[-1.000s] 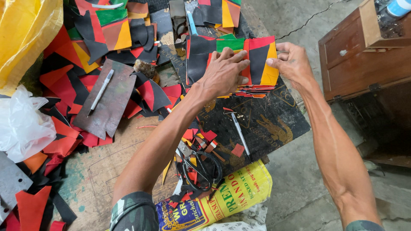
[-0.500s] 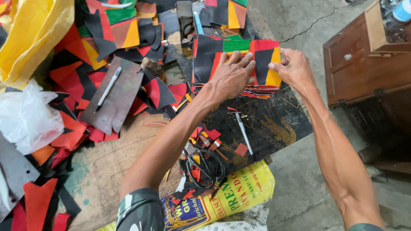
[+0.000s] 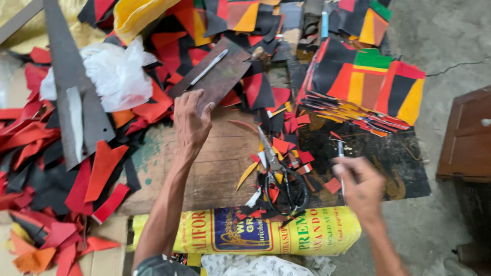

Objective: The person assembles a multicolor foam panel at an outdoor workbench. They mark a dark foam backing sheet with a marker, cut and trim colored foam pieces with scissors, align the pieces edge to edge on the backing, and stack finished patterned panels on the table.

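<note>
Looking down from the head camera, I see a worn wooden worktop (image 3: 220,163) with scuffed green paint patches, set low over a grey concrete floor (image 3: 440,46). A brown wooden cabinet (image 3: 468,135) stands at the right edge. Along the near edge lies a yellow printed sack (image 3: 245,232), rolled and stuffed.

Scraps of sheet material, red, black, orange and yellow, cover most of the left half in a loose heap (image 3: 56,168); they look like thin leather or vinyl, cut into triangles and strips. A crumpled white plastic bag (image 3: 115,74) sits on them. At upper right rests a neat stack of patchwork panels (image 3: 373,84), sewn from black, red, orange, green and brown blocks. A dark, stained cutting mat (image 3: 388,158) lies below it. Black-handled scissors (image 3: 279,176) lie among small trimmings near the middle.

A dark brown rectangular sheet (image 3: 220,74), stiff and dull, lies tilted at the top centre with a slim metal tool (image 3: 204,69) on it. The left hand (image 3: 192,120) reaches forward, fingers loosely spread, its fingertips resting on the sheet's near corner. The right hand (image 3: 360,186), blurred, is pinched around a thin pen-like tool (image 3: 341,153), its tip over the mat.
</note>
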Demonstrator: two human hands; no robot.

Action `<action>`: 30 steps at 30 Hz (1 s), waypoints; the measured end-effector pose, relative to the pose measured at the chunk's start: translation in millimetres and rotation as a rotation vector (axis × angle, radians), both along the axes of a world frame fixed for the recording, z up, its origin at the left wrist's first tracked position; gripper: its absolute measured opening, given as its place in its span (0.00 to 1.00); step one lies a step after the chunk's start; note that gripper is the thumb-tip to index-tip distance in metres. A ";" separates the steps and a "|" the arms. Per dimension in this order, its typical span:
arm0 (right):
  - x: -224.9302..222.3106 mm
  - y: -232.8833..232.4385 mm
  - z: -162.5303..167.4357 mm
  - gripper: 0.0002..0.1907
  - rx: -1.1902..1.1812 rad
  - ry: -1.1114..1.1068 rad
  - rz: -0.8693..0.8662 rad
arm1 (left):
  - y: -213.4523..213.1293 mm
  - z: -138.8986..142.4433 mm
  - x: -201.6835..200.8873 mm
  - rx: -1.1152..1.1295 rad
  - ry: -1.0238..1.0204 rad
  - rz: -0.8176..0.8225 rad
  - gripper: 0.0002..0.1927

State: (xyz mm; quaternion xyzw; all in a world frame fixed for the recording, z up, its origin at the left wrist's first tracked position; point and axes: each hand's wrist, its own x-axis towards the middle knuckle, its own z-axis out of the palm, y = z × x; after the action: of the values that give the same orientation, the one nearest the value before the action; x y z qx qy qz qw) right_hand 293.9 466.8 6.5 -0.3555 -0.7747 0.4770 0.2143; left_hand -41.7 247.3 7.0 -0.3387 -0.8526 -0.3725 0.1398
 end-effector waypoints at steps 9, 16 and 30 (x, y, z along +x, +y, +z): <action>-104.3 -117.1 -9.7 0.12 -0.059 0.058 0.514 | 31.7 7.3 -77.1 -0.179 0.170 -0.036 0.21; -160.8 -108.6 -24.0 0.14 -0.375 0.115 0.450 | 15.1 40.4 -85.8 -0.089 0.023 -0.021 0.17; -295.0 -82.3 -21.7 0.29 -0.931 0.524 0.487 | -88.1 60.7 -154.3 0.501 -0.860 0.110 0.03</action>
State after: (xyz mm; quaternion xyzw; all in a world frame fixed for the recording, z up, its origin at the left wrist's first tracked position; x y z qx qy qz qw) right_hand -1.1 384.5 -15.2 -0.0944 -0.4642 0.8745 0.1041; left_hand -196.0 159.2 67.7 -0.0651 -0.7340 -0.6638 -0.1281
